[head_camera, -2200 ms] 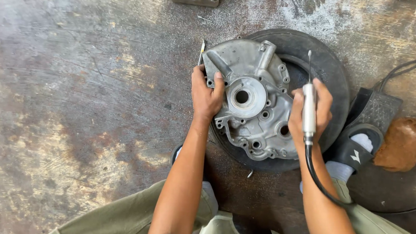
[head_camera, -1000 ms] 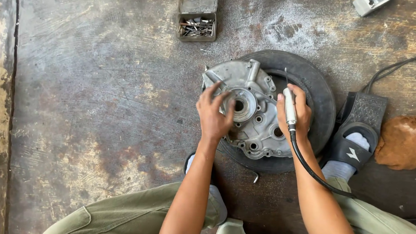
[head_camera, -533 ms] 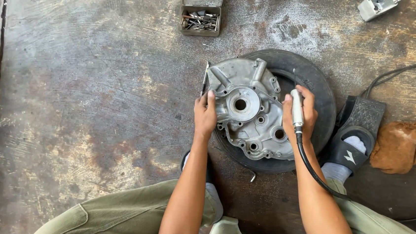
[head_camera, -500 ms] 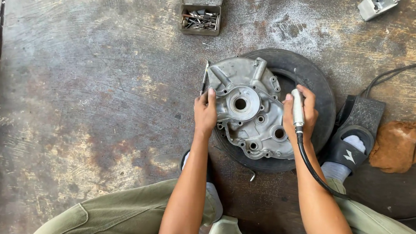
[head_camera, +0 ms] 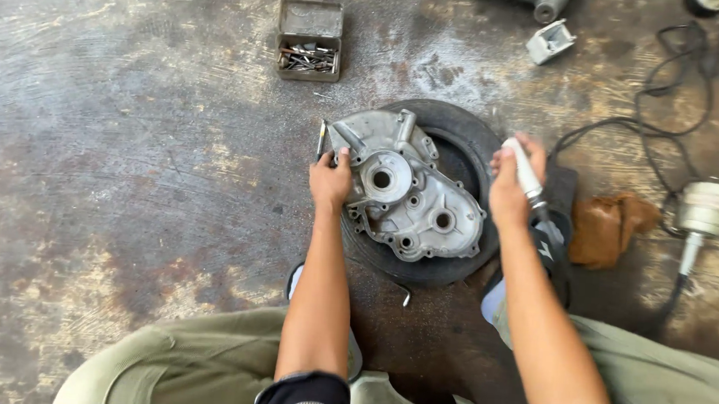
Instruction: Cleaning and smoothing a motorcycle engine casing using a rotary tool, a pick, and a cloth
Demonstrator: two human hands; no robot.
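Both hands are busy: left hand (head_camera: 330, 179) grips the casing (head_camera: 404, 197) at its left edge, and the casing lies on a tyre (head_camera: 464, 150) on the floor (head_camera: 123, 166). Right hand (head_camera: 510, 188) is wrapped around a grinder handpiece (head_camera: 526, 174) over the tyre's right edge.

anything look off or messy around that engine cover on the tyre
Nothing is damaged or spilled. The grey cast-metal engine cover overhangs the black rubber tyre on the left, steadied by the left hand. A small bent metal piece lies loose on the stained concrete floor.
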